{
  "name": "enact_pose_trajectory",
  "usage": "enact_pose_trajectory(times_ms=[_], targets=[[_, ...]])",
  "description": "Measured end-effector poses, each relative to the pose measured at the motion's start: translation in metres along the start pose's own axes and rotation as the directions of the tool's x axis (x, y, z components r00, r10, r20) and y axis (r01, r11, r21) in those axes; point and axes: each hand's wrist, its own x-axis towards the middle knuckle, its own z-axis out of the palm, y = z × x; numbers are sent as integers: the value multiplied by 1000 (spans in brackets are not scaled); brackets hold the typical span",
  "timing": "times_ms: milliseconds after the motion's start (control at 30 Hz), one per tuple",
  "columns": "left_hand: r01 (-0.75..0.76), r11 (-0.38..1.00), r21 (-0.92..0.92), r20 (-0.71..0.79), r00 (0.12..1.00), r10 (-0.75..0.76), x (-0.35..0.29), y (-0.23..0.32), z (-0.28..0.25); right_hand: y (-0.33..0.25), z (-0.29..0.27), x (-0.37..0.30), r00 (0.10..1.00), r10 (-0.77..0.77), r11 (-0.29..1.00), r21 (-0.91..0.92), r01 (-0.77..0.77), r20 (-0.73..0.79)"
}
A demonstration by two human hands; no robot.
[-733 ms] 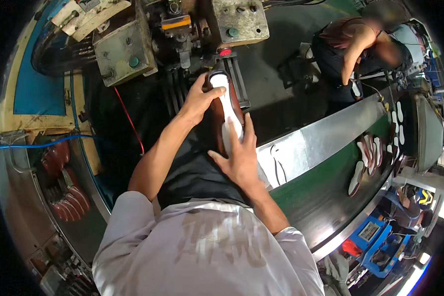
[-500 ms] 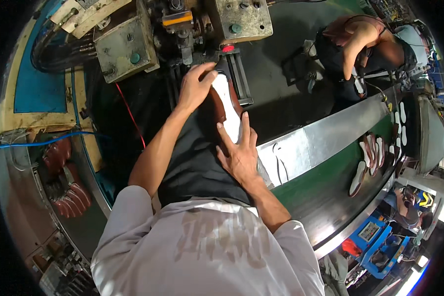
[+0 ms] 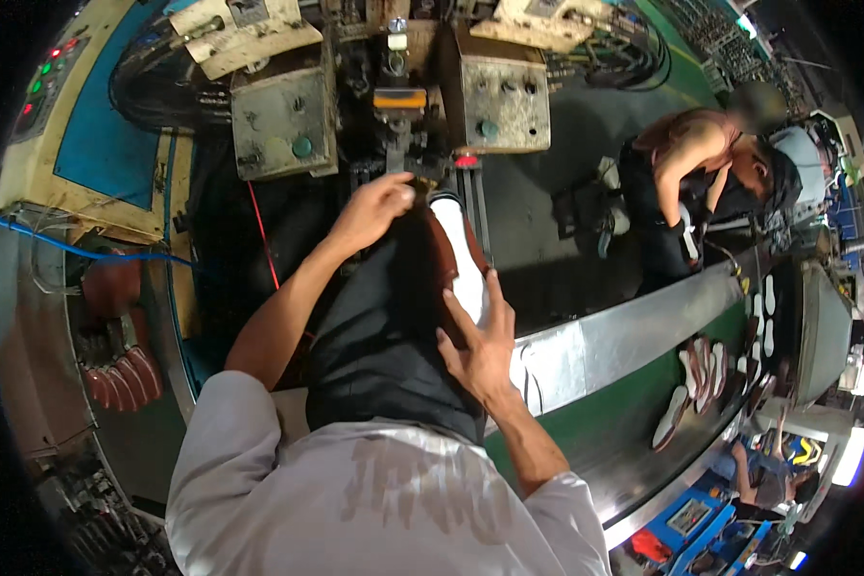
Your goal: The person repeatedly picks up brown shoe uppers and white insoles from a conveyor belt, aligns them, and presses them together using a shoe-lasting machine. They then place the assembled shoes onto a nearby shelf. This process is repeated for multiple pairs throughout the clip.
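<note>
A brown leather shoe upper (image 3: pixel 444 252) lies bottom up above my lap, its white insole (image 3: pixel 466 259) facing me. Its far end, edged in black, points at the machine's clamp parts (image 3: pixel 394 144). My right hand (image 3: pixel 485 350) grips the near end, fingers along both sides; the palm hides part of it. Just left of the far end, apart from the shoe, is my left hand (image 3: pixel 374 211). Its fingers are curled in toward the thumb, and whether anything small sits between them is hidden.
Two control boxes (image 3: pixel 283 120) with green buttons flank the clamp. A metal ledge (image 3: pixel 586 350) borders a green conveyor (image 3: pixel 595 422) with several shoe uppers (image 3: pixel 706 370). More brown uppers (image 3: pixel 125 379) stand at left. A co-worker (image 3: pixel 691 163) sits at far right, holding a shoe piece.
My left hand has let go of the shoe's far end and moved slightly left of it. My right hand keeps its hold. The view has shifted, and the co-worker has changed posture.
</note>
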Motion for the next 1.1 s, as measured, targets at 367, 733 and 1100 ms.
enact_pose_trajectory(times_ms=[367, 733, 1100], targets=[[411, 269, 871, -475, 566, 674, 102, 23, -307, -51, -34, 249, 951, -226, 969, -150, 197, -213], [356, 220, 908, -382, 488, 785, 110, 0, -304, -47, 55, 354, 981, -108, 986, -144, 85, -162], [364, 228, 903, -384, 445, 809, 119, -5, -307, -41, 76, 327, 915, -356, 929, -182, 324, -188]])
